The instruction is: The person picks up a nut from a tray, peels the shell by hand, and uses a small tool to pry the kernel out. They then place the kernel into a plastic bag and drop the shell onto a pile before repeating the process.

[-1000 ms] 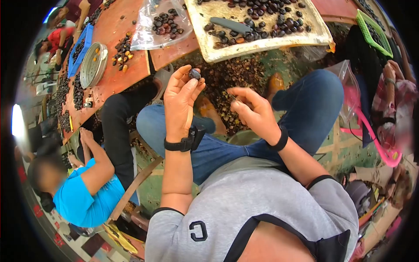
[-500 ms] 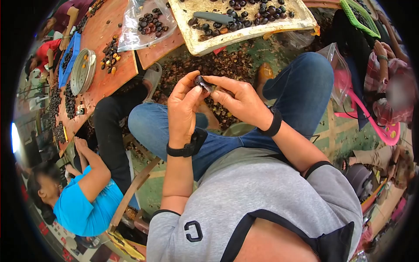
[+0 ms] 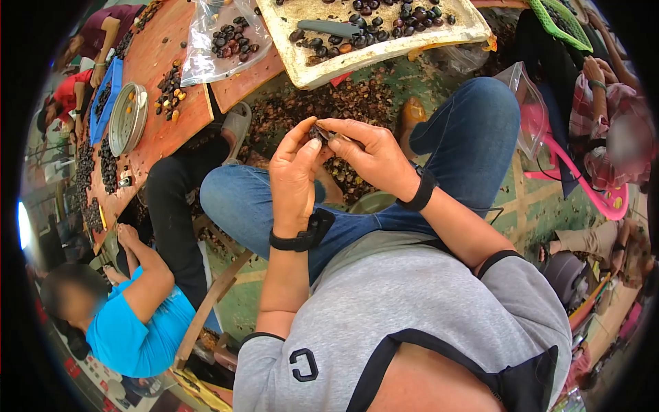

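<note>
My left hand (image 3: 294, 172) is raised above my lap, its thumb and fingers pinching a dark, shiny nut (image 3: 317, 132). Fingertip to fingertip with it, my right hand (image 3: 371, 154) is closed on what looks like a small knife (image 3: 353, 141), mostly hidden by the fingers, held against the nut. Ahead of both hands is a dirty white tray (image 3: 302, 72) with many dark nuts (image 3: 405, 24) and a grey, elongated tool (image 3: 328, 27) lying on it.
A clear plastic bag (image 3: 199, 65) of nuts, a round metal sieve (image 3: 123, 134) and a blue tray (image 3: 98, 127) stand on the wooden table (image 3: 161, 137). Shell scraps (image 3: 288, 110) litter the floor. A person in blue (image 3: 141, 329) sits left; a pink stool (image 3: 576, 175) is right.
Both hands stay together at the nut; the fingers have closed in, hiding more of the nut and the pale part seen on it. The view has shifted slightly, and the person at left turned their head.
</note>
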A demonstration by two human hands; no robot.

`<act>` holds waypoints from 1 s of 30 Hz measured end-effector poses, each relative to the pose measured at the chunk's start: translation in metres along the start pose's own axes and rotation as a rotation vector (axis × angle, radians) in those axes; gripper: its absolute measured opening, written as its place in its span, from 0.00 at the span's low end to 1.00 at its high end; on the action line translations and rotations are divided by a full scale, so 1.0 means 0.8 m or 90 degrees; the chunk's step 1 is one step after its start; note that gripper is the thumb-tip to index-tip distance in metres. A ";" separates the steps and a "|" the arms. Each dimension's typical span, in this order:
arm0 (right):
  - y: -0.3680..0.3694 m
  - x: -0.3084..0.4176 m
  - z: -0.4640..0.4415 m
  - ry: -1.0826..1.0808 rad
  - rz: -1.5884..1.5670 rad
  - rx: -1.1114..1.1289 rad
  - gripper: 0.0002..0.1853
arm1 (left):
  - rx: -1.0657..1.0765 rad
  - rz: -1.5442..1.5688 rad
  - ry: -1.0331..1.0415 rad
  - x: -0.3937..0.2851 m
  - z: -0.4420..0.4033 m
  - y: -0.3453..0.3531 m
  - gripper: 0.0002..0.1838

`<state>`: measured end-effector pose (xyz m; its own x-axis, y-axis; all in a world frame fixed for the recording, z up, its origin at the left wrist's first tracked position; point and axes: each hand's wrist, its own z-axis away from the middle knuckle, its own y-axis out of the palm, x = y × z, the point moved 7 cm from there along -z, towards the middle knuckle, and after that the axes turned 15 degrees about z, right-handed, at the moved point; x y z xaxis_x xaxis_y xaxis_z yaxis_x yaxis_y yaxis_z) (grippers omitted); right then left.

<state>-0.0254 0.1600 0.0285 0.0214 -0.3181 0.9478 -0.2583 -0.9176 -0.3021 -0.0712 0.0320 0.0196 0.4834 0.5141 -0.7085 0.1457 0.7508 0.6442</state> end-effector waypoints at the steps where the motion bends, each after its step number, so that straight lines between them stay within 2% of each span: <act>1: 0.002 -0.003 0.001 0.019 -0.019 0.013 0.17 | 0.000 0.000 0.000 0.001 0.000 -0.001 0.19; 5: 0.010 -0.014 0.004 0.091 -0.103 0.049 0.17 | 0.018 0.055 -0.014 0.006 -0.002 -0.006 0.18; 8: 0.007 -0.022 0.000 0.120 -0.209 0.027 0.17 | 0.021 0.101 -0.019 0.005 0.000 -0.007 0.18; 10: -0.013 -0.041 -0.003 0.202 -0.233 -0.049 0.18 | 0.021 0.119 -0.019 0.003 0.001 -0.005 0.18; 12: -0.025 -0.034 -0.004 0.176 -0.199 -0.044 0.21 | 0.004 0.156 -0.011 -0.002 0.000 -0.003 0.20; 13: -0.023 -0.022 -0.004 0.139 -0.173 0.014 0.23 | 0.003 0.156 -0.011 -0.002 -0.001 -0.005 0.20; 15: -0.020 -0.006 -0.001 0.069 -0.060 0.112 0.27 | 0.012 0.114 -0.055 0.000 -0.002 -0.008 0.22; 16: -0.021 -0.003 -0.001 0.070 -0.060 0.113 0.27 | 0.011 0.114 -0.055 -0.001 -0.003 -0.008 0.22; 18: -0.018 0.014 -0.001 -0.033 0.066 0.174 0.29 | 0.038 0.008 -0.057 -0.002 -0.004 -0.003 0.21; 22: -0.027 0.021 0.000 -0.100 0.204 0.156 0.28 | 0.024 -0.109 -0.020 -0.007 -0.003 -0.003 0.16; 25: -0.032 0.024 0.001 -0.146 0.223 0.104 0.26 | 0.041 -0.126 -0.039 -0.005 -0.001 -0.003 0.15; 30: -0.033 0.027 0.003 -0.126 0.251 0.122 0.22 | 0.043 -0.140 -0.031 -0.005 0.003 0.002 0.15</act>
<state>-0.0159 0.1772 0.0568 0.1456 -0.6732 0.7250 -0.1014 -0.7391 -0.6660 -0.0707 0.0302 0.0244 0.4746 0.3199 -0.8200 0.3089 0.8118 0.4955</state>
